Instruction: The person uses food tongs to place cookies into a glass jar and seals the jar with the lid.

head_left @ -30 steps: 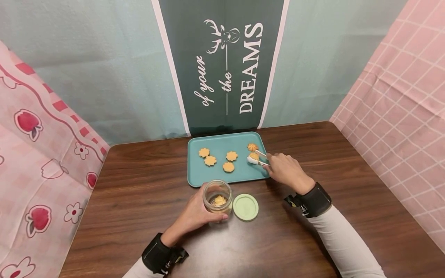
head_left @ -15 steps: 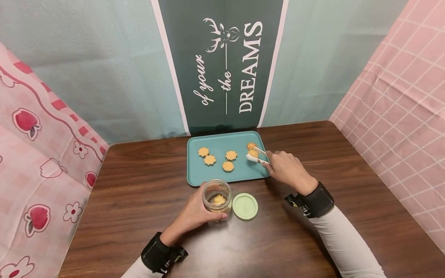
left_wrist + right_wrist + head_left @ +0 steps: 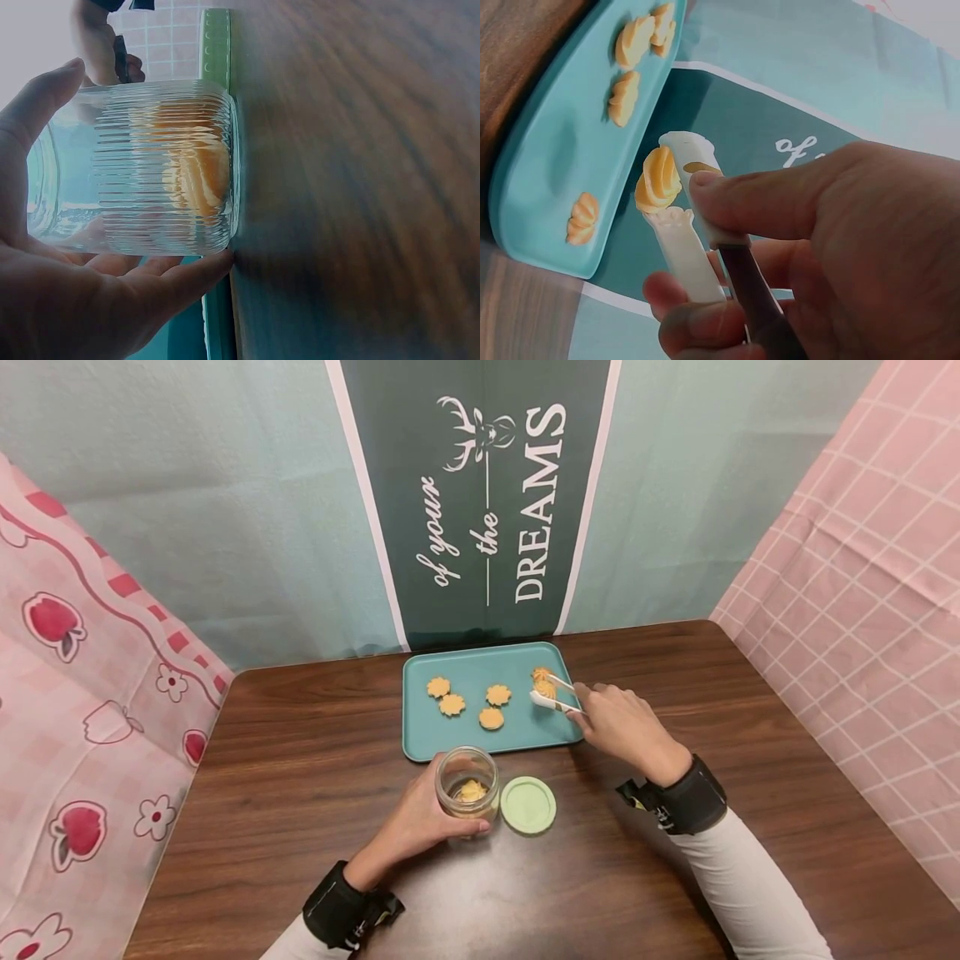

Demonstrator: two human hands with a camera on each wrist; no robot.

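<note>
In the head view my left hand [image 3: 420, 814] grips a clear glass jar [image 3: 124, 165], which stands upright on the table with its mouth uncovered. Ribbed glass shows cookies [image 3: 199, 172] at its bottom. My right hand [image 3: 618, 727] holds tongs [image 3: 694, 266] with white tips and dark handles, thumb pressed on one arm. Between those tips sits a swirled cookie [image 3: 658, 178], over the right end of the teal tray [image 3: 453, 739]. Another piped cookie [image 3: 542, 674] lies just behind it. Beside the jar is a pale green lid [image 3: 528, 806].
Two flower-shaped cookies [image 3: 452, 705] lie on the tray's left part, and two more cookies [image 3: 492, 718] near its middle. The brown wooden table [image 3: 300, 735] meets hanging cloths at the back and on both sides.
The tongs and the cookie between their tips have shifted slightly toward the back of the tray. My left hand and the jar stay in place.
</note>
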